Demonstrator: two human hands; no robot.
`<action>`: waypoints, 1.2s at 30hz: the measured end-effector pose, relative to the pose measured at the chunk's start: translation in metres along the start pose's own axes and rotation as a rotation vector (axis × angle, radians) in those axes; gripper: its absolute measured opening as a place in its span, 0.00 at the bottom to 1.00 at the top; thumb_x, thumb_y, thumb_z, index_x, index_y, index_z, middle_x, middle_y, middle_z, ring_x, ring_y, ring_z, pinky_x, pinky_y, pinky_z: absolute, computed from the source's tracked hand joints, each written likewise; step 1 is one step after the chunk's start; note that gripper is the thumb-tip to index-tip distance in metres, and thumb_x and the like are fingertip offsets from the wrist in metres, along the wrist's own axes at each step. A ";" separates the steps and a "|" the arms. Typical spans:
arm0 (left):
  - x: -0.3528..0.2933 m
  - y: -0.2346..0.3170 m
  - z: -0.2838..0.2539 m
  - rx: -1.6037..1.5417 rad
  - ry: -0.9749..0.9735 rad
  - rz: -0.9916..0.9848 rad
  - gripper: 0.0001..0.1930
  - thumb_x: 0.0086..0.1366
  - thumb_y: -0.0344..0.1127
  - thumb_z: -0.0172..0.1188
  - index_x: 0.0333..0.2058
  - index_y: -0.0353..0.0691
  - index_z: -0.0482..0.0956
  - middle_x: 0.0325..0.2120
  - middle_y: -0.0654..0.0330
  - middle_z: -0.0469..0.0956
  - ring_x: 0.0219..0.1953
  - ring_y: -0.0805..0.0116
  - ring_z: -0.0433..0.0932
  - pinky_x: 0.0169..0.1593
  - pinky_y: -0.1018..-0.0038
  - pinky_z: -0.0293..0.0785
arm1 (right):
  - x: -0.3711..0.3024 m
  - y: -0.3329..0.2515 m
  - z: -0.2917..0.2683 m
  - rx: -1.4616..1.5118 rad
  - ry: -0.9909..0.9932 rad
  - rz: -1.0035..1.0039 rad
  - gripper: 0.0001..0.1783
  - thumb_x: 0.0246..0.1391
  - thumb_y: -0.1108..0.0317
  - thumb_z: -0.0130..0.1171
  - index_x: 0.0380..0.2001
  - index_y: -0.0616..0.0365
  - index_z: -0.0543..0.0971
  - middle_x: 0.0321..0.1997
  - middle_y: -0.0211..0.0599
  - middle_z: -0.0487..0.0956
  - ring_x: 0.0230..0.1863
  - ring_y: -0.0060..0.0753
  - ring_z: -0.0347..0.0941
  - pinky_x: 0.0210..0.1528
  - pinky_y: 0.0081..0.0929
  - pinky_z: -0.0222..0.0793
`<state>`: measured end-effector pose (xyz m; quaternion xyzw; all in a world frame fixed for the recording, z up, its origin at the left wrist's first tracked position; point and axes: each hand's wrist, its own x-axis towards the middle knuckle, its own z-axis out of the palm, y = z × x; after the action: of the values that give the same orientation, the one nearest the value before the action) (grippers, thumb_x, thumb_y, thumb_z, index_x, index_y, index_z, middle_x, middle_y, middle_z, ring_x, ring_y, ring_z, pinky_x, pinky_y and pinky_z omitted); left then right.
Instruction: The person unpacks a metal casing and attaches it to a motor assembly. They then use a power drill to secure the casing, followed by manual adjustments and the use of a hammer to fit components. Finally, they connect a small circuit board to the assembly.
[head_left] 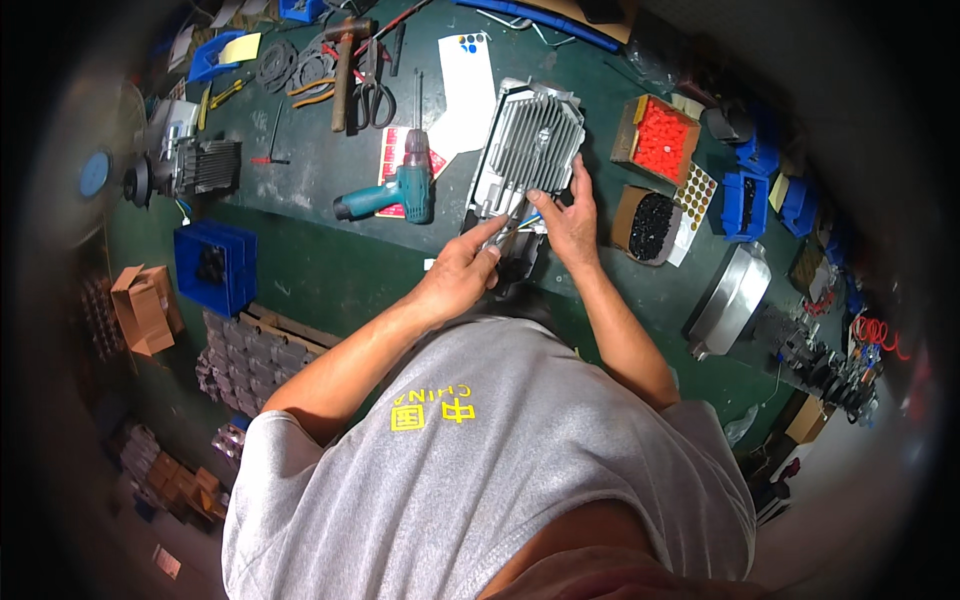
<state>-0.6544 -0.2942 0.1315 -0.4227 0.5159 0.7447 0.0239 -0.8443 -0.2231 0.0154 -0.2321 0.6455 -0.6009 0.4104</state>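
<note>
Left hand (462, 272) half-curling, right hand (572, 225) part-spreading, both touching finned housing (545, 130), grips unclear, cordless drill (412, 187) flanking them left, carton (626, 211) right

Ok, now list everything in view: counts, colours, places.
finned metal housing: 1, silver, bench centre
cordless drill: 1, teal and black, left of housing
hammer: 1, brown-handled, above drill
scissors: 1, black, right of hammer
pliers: 1, orange-handled, left of hammer
small-parts boxes: 2, brown, right of housing
finned unit: 1, grey, bench's left end
shell-like casting: 1, silver, right side
blue bins: several, blue, left and right
stacked castings: many, grey, lower left
workbench: 1, green, beneath the tools
rim clutter: uncountable, mixed colours, too blurred
grey shirt: 1, grey, lower centre
left hand: 1, bare, housing's near end
right hand: 1, bare, housing's right edge
</note>
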 end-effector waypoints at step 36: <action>0.013 0.045 0.031 -0.021 0.113 -0.343 0.24 0.80 0.36 0.42 0.73 0.51 0.60 0.21 0.68 0.63 0.16 0.81 0.55 0.17 0.81 0.52 | -0.007 0.006 -0.003 -0.356 0.129 -0.156 0.47 0.56 0.61 0.69 0.73 0.64 0.58 0.66 0.63 0.69 0.67 0.56 0.64 0.69 0.43 0.61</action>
<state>-0.7022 -0.2961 0.1603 -0.5460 0.4288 0.7102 0.1170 -0.8417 -0.2148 0.0110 -0.3113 0.7465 -0.5208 0.2732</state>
